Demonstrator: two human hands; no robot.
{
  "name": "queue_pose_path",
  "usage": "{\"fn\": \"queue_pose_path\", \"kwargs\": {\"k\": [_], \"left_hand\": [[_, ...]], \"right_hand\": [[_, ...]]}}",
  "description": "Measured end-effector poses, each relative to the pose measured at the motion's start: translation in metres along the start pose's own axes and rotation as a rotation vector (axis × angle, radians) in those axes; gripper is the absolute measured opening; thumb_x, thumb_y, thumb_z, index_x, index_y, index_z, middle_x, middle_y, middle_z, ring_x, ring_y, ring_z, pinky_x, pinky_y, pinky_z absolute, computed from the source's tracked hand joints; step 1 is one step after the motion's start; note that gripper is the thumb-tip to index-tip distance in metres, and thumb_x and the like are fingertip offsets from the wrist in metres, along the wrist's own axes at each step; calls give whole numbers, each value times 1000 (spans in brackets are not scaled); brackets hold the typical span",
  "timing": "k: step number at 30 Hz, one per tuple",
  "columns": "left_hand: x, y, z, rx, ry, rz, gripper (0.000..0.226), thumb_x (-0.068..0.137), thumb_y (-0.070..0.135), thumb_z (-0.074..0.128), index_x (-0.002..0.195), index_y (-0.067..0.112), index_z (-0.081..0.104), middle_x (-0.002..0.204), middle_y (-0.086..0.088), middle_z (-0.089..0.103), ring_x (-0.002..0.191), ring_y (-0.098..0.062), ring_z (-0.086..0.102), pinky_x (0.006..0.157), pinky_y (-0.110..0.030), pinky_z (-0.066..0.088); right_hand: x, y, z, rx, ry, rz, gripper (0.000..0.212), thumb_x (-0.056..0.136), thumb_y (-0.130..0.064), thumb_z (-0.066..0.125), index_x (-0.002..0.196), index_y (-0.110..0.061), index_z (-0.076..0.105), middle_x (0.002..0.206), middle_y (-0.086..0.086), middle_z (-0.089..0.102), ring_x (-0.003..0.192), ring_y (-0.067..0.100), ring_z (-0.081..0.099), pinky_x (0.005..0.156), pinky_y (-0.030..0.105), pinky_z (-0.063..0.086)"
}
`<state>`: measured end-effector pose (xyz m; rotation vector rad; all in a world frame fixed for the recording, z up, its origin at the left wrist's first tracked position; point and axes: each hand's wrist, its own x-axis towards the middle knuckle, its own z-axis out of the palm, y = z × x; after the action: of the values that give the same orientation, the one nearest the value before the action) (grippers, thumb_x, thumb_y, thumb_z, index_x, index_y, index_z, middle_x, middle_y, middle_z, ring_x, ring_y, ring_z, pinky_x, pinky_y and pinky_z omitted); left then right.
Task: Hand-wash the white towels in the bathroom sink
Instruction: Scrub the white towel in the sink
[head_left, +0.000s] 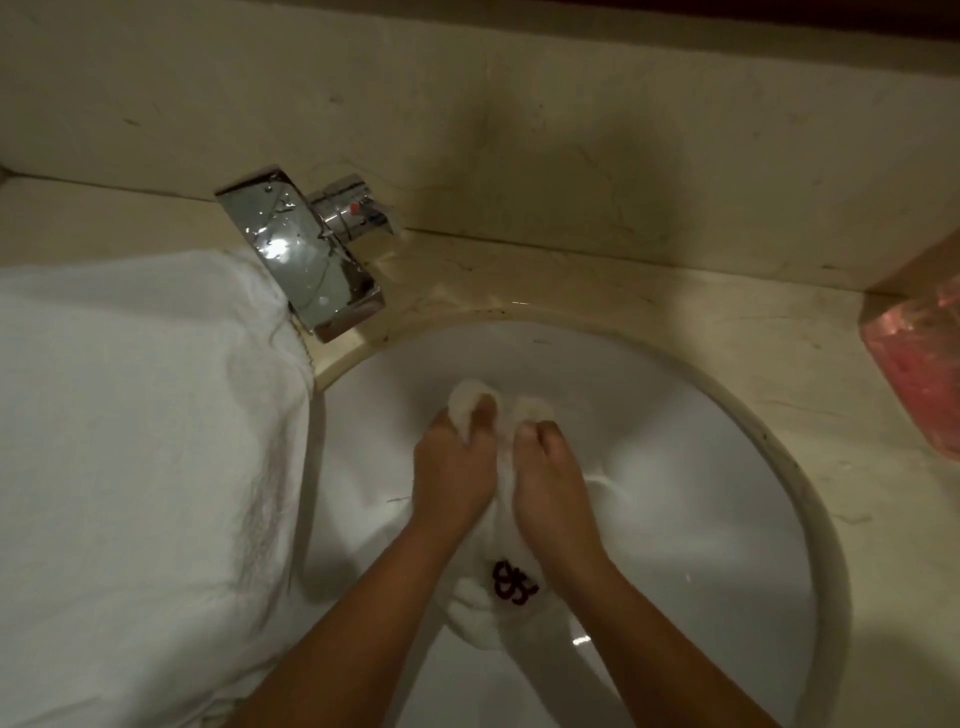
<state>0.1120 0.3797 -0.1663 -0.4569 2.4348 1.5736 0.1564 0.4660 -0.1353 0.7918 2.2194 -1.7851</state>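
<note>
A round white sink (675, 415) is set into the beige tabletop (675, 306). A small white towel (475, 618) lies inside the sink, near the middle of the bowl. It is all bunched up. It has a dark red stitched mark (514, 582) on it, on the part nearest the person.

Both hands are down in the sink, side by side and very close. The left hand (452, 467) grips one lump of the towel, and its fingers (480, 415) are curled tight around it. The right hand (550, 483) grips another lump just beside it, and its fingers (545, 431) are curled tight too. White cloth pokes out past the fingertips of both hands. The rest of the towel runs back under the wrists.

A big white towel (140, 415) lies on the left side of the tabletop. Its edge reaches the left rim of the sink.

A shiny metal tap (306, 249) stands at the back edge of the tabletop, by the wall (467, 104). It sits between the big towel and the sink. Drops of water sit on top of it.

A pink see-through thing (919, 364) sits at the right edge of the tabletop, well apart from the sink. It is too blurry to tell what it is.
</note>
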Motion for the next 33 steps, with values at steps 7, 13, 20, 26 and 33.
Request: {"fn": "queue_pose_path", "kwargs": {"k": [7, 13, 20, 26, 33], "left_hand": [[-21, 6, 9, 22, -101, 126, 44, 105, 52, 51, 85, 18, 71, 75, 4, 71, 69, -9, 67, 63, -23, 47], [-20, 4, -1, 8, -155, 74, 48, 106, 49, 50, 80, 15, 69, 68, 4, 67, 63, -10, 63, 61, -27, 45], [-1, 2, -29, 265, -221, -46, 62, 98, 68, 49, 122, 10, 53, 110, -4, 63, 102, -24, 64, 91, -33, 52], [-30, -7, -39, 455, -216, -39, 77, 90, 75, 53, 134, 12, 52, 120, -7, 65, 107, -22, 65, 93, -35, 54], [-18, -11, -54, -29, 15, -88, 50, 98, 51, 62, 128, 12, 60, 123, -8, 68, 119, -27, 64, 106, -41, 49]], "right_hand": [[32, 2, -11, -19, 145, 20, 27, 113, -26, 42, 95, -14, 58, 99, 10, 66, 88, 22, 64, 75, 19, 51], [21, 3, -13, -63, 113, -57, 30, 113, -32, 40, 104, -10, 60, 94, 1, 66, 89, 22, 66, 74, 31, 50], [28, 25, -28, -171, -108, 80, 62, 93, -78, 42, 116, -24, 60, 104, -4, 65, 95, 18, 66, 86, 38, 53], [-3, 40, -41, -440, -157, -166, 47, 97, -70, 47, 110, -26, 58, 99, -12, 67, 91, 11, 67, 81, 32, 57], [1, 31, -89, -132, 156, 25, 33, 106, -40, 59, 129, -18, 58, 117, 3, 69, 105, 21, 68, 90, 37, 56]]}}
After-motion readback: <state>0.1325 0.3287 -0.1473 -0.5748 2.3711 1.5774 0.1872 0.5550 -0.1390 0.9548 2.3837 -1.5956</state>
